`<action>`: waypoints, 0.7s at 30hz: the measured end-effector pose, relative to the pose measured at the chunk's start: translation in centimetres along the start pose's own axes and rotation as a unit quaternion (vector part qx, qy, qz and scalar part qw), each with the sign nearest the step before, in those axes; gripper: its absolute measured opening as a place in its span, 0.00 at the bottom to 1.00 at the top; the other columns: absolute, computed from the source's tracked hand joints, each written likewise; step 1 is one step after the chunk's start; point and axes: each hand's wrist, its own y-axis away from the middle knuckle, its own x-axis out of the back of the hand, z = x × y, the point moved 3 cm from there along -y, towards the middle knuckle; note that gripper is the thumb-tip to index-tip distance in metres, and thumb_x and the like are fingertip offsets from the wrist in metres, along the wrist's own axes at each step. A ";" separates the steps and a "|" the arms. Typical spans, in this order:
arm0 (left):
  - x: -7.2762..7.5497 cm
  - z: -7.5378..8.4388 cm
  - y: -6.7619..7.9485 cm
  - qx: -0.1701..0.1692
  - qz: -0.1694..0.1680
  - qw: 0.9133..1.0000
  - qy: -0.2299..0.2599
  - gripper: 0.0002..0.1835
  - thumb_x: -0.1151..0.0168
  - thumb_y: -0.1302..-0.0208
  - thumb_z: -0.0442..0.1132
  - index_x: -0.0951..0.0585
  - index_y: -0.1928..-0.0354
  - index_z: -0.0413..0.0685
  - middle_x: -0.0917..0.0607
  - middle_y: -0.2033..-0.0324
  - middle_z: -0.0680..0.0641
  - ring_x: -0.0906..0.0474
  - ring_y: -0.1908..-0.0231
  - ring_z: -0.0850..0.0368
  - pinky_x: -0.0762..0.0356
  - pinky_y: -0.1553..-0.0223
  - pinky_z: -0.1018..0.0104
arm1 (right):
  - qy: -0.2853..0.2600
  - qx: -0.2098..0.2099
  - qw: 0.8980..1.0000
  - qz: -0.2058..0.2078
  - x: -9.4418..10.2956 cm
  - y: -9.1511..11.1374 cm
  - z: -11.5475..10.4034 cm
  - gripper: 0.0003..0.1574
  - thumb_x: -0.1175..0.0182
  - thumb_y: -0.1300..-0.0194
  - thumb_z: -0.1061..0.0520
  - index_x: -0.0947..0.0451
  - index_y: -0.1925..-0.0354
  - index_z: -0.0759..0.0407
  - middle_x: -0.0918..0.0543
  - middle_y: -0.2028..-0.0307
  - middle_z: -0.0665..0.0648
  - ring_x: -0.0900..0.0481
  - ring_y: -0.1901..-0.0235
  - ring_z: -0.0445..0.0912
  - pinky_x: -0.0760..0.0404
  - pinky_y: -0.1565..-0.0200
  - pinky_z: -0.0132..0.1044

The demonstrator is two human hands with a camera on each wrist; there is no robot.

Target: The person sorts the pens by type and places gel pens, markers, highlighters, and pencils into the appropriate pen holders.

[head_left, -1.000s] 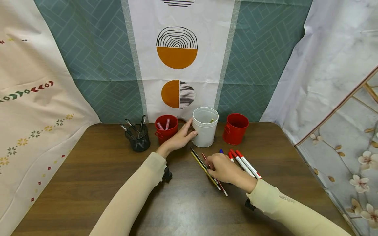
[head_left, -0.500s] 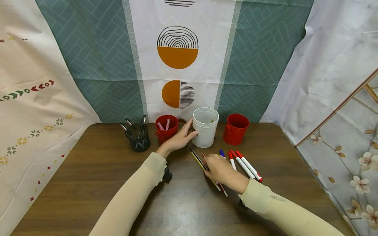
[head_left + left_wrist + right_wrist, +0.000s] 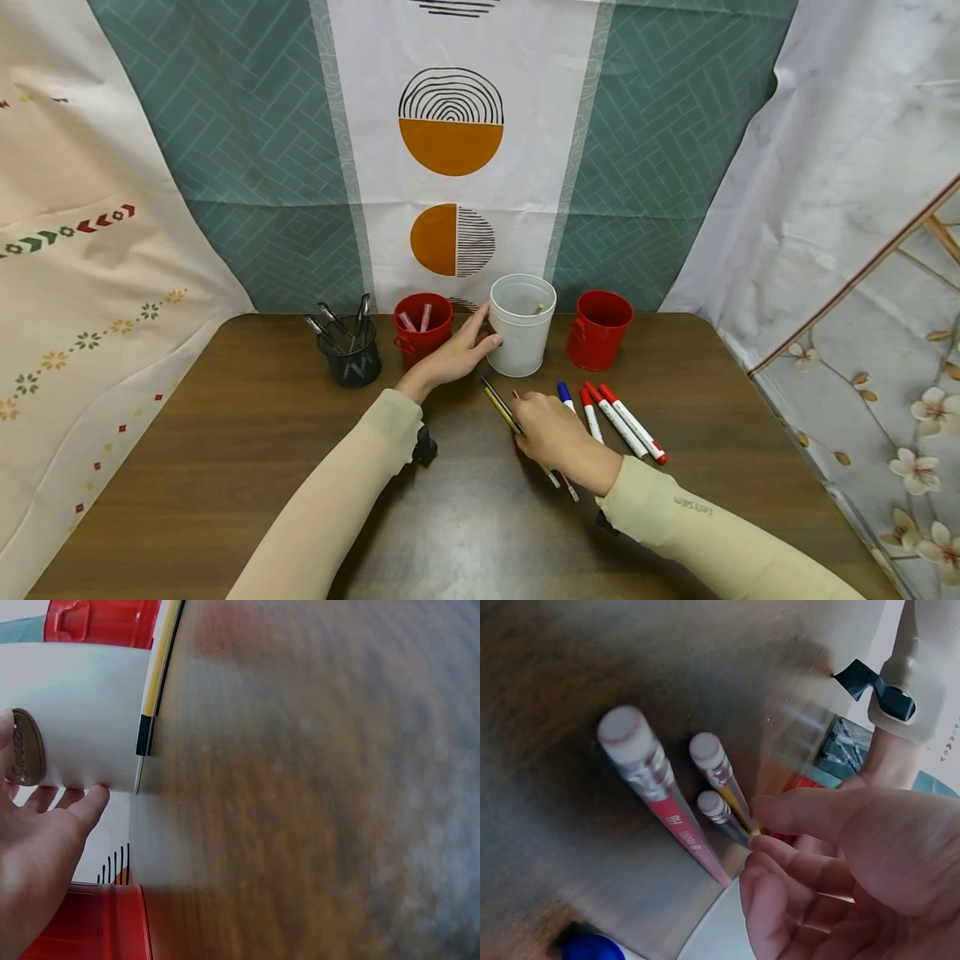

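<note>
My left hand (image 3: 457, 348) rests its extended fingers against the left side of a white metal bucket (image 3: 519, 346). An oval brown label (image 3: 26, 748) shows on the bucket in the left wrist view. My right hand (image 3: 553, 433) is low over three pencils on the table. Its thumb and forefinger pinch the yellow pencil (image 3: 733, 796), with the black pencil (image 3: 718, 812) close alongside. Apart from these lies the red pencil (image 3: 684, 832), eraser end toward the front. The hand hides the middle of the pencils in the head view.
Right of the pencils lie a blue-capped marker (image 3: 566, 393) and several red-capped markers (image 3: 618, 418). Behind stand a black mesh cup (image 3: 354, 362) with pens, a red bucket (image 3: 420, 333) holding pink sticks, and another red bucket (image 3: 598, 337) at the right.
My right hand has shifted left from beside the red pencil to the yellow and black pencils. The left hand has stayed against the white bucket.
</note>
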 end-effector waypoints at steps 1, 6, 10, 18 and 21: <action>0.0 -0.1 -0.1 -0.002 0.000 1.000 0.005 0.47 0.44 0.19 0.57 0.63 0.13 0.63 0.57 0.14 0.49 0.51 0.17 0.43 0.45 0.21 0.43 | 0.002 -0.001 1.000 -0.001 0.0 0.0 -0.1 0.14 0.22 0.44 0.65 0.20 0.69 0.59 0.17 0.69 0.57 0.15 0.72 0.54 0.17 0.72 0.47; 0.2 -1.1 -0.4 0.005 0.002 1.000 0.027 0.49 0.41 0.23 0.61 0.60 0.13 0.67 0.57 0.14 0.53 0.52 0.17 0.45 0.47 0.20 0.43 | 0.013 0.001 1.000 -0.008 -0.1 0.1 -0.4 0.14 0.24 0.43 0.66 0.23 0.75 0.59 0.19 0.72 0.58 0.16 0.75 0.54 0.18 0.75 0.46; 0.2 -0.9 -0.3 0.005 -0.001 1.000 0.014 0.49 0.43 0.21 0.60 0.62 0.13 0.65 0.58 0.14 0.51 0.51 0.17 0.44 0.46 0.20 0.43 | 0.017 -0.003 1.000 -0.010 -0.2 0.0 -0.3 0.18 0.25 0.43 0.65 0.25 0.78 0.57 0.20 0.75 0.57 0.17 0.77 0.54 0.19 0.77 0.46; -0.1 0.6 0.2 0.002 0.008 1.000 -0.014 0.45 0.47 0.17 0.54 0.62 0.13 0.63 0.55 0.14 0.50 0.49 0.18 0.46 0.42 0.21 0.46 | -0.004 -0.022 0.999 -0.024 -0.1 -1.0 -0.5 0.24 0.27 0.44 0.67 0.30 0.84 0.55 0.27 0.84 0.52 0.24 0.82 0.47 0.22 0.79 0.45; -0.1 0.6 0.2 -0.001 0.009 1.000 -0.017 0.44 0.47 0.17 0.53 0.62 0.13 0.62 0.54 0.15 0.49 0.48 0.18 0.46 0.42 0.21 0.47 | -0.009 -0.029 0.999 -0.031 -0.1 -1.3 -0.6 0.24 0.26 0.45 0.66 0.30 0.84 0.55 0.28 0.84 0.51 0.25 0.82 0.47 0.22 0.78 0.45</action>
